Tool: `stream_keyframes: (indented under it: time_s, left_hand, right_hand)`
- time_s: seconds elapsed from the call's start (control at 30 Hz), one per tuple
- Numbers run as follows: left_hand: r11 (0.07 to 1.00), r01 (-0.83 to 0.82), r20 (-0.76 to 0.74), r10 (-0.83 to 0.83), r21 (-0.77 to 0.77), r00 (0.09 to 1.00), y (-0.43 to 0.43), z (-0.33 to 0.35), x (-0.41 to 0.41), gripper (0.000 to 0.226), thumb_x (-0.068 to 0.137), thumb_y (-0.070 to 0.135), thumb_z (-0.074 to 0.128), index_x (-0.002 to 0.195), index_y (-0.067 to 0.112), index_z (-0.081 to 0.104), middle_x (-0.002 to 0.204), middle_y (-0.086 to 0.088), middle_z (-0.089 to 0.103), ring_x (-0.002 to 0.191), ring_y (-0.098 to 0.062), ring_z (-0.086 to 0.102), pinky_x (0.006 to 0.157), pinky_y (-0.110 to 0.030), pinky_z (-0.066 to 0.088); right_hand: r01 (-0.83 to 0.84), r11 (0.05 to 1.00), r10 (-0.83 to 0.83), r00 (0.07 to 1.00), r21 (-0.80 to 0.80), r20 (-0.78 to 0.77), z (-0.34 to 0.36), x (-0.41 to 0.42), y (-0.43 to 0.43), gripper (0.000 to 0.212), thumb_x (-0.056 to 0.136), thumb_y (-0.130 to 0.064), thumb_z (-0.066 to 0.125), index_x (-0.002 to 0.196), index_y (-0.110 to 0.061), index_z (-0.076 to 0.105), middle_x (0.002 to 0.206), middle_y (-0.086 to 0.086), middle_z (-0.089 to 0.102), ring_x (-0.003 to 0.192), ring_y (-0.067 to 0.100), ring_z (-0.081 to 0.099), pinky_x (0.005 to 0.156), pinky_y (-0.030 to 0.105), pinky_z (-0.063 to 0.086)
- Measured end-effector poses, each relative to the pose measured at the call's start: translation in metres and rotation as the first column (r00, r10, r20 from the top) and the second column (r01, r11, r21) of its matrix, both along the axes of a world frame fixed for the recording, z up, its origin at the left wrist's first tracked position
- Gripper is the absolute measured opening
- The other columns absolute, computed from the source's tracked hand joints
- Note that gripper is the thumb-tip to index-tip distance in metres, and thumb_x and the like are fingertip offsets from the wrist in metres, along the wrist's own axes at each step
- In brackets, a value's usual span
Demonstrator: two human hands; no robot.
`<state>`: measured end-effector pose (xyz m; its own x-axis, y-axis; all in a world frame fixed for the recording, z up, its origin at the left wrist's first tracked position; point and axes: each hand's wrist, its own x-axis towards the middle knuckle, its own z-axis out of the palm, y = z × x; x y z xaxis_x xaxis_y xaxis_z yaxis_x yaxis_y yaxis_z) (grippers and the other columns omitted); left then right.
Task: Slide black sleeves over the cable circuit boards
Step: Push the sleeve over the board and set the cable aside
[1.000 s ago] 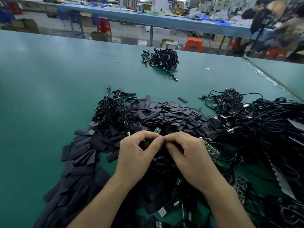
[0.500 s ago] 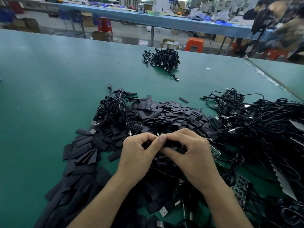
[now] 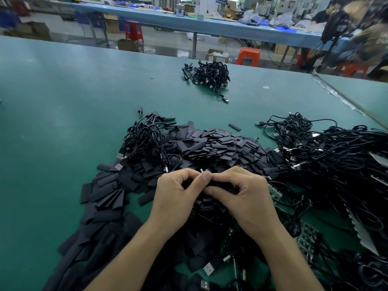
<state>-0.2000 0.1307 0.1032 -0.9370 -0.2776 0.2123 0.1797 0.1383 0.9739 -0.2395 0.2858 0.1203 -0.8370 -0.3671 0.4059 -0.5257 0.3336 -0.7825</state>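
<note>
Loose black sleeves (image 3: 105, 198) fan out at the left of the green desk (image 3: 63, 101), with a small cable bundle (image 3: 147, 139) lying on the heap's far-left edge. Over the heap's near side, the left hand (image 3: 176, 198) pinches one end of a black sleeve (image 3: 220, 184) between its thumb and curled fingers. A circuit board (image 3: 206, 170) tip pokes out just past that thumb. The right hand (image 3: 247, 198) curls its fingers round the sleeve's other end. Bare boards (image 3: 275, 191) lie just beside it, and a big cable tangle (image 3: 336, 164) fills the right.
</note>
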Motion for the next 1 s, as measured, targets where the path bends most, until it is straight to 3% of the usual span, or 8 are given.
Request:
stream_keyframes:
  time_s: [0.13,0.2,0.27,0.43,0.53,0.6,0.67,1.0]
  left_hand:
    - [0.997,-0.061,-0.010,0.061,-0.056,0.998,0.000,-0.001,0.000,0.025,0.081,0.050,0.066,0.077,0.028,0.076,0.069,0.009,0.073,0.064,-0.005,0.067,0.062,-0.020,0.051]
    - [0.985,-0.133,-0.010,0.133,-0.106,0.991,-0.001,-0.003,0.000,0.022,0.081,0.051,0.068,0.075,0.030,0.075,0.063,0.011,0.070,0.054,-0.004,0.062,0.055,-0.022,0.050]
    - [0.972,-0.192,-0.016,0.191,-0.139,0.981,-0.001,-0.005,0.000,0.018,0.083,0.044,0.075,0.071,0.030,0.072,0.056,0.012,0.065,0.045,-0.005,0.056,0.049,-0.025,0.050]
    - [0.954,-0.221,-0.044,0.217,-0.201,0.975,-0.001,-0.008,-0.001,0.018,0.081,0.029,0.082,0.069,0.029,0.069,0.055,0.013,0.062,0.043,-0.005,0.053,0.047,-0.026,0.051]
    - [0.954,-0.246,-0.031,0.244,-0.172,0.969,-0.003,-0.011,-0.002,0.021,0.080,0.014,0.082,0.075,0.029,0.068,0.055,0.013,0.058,0.045,-0.006,0.051,0.050,-0.039,0.056]
    - [0.951,-0.254,-0.028,0.253,-0.178,0.967,-0.005,-0.011,-0.003,0.025,0.080,0.009,0.081,0.080,0.030,0.068,0.056,0.014,0.059,0.047,-0.005,0.052,0.052,-0.041,0.057]
    - [0.950,-0.255,-0.032,0.254,-0.178,0.967,-0.005,-0.010,-0.004,0.024,0.081,0.008,0.081,0.082,0.030,0.069,0.056,0.016,0.059,0.047,-0.003,0.052,0.053,-0.040,0.058]
    - [0.959,-0.240,-0.042,0.236,-0.152,0.971,-0.005,-0.010,-0.004,0.021,0.082,0.012,0.080,0.085,0.030,0.071,0.056,0.017,0.058,0.047,-0.001,0.048,0.051,-0.039,0.055]
  right_hand:
    - [0.027,0.999,-0.027,1.000,0.019,0.003,0.001,0.001,0.001,0.019,0.081,-0.029,0.080,0.100,-0.034,0.077,0.089,-0.018,0.072,0.090,0.006,0.068,0.077,0.019,0.052]
    - [0.140,0.990,-0.141,0.990,0.022,0.016,0.000,-0.002,0.003,0.012,0.088,-0.031,0.072,0.099,-0.033,0.077,0.091,-0.020,0.072,0.092,0.002,0.066,0.079,0.018,0.050]
    - [0.311,0.940,-0.314,0.949,0.143,0.002,0.000,-0.008,0.009,0.015,0.094,-0.028,0.065,0.103,-0.027,0.076,0.097,-0.016,0.072,0.096,0.004,0.065,0.087,0.027,0.052]
    - [0.467,0.618,-0.516,0.848,0.632,-0.123,0.009,-0.025,0.014,0.030,0.099,-0.019,0.052,0.127,-0.023,0.064,0.125,0.004,0.061,0.116,0.025,0.051,0.096,0.038,0.045]
    - [0.427,0.423,-0.589,0.800,0.799,-0.116,0.018,-0.037,0.010,0.035,0.096,-0.021,0.051,0.132,-0.023,0.053,0.132,0.008,0.053,0.123,0.030,0.043,0.099,0.042,0.037]
    - [0.372,0.352,-0.644,0.762,0.859,-0.066,0.021,-0.044,0.007,0.035,0.095,-0.022,0.050,0.129,-0.021,0.049,0.134,0.010,0.050,0.126,0.032,0.039,0.100,0.045,0.032]
    - [0.370,0.331,-0.662,0.747,0.868,-0.066,0.019,-0.048,0.007,0.033,0.093,-0.021,0.050,0.127,-0.020,0.049,0.132,0.009,0.050,0.125,0.032,0.039,0.099,0.045,0.032]
    - [0.470,0.444,-0.605,0.786,0.763,-0.132,0.011,-0.055,0.015,0.044,0.093,-0.016,0.055,0.135,-0.030,0.051,0.117,0.001,0.061,0.115,0.028,0.049,0.093,0.044,0.037]
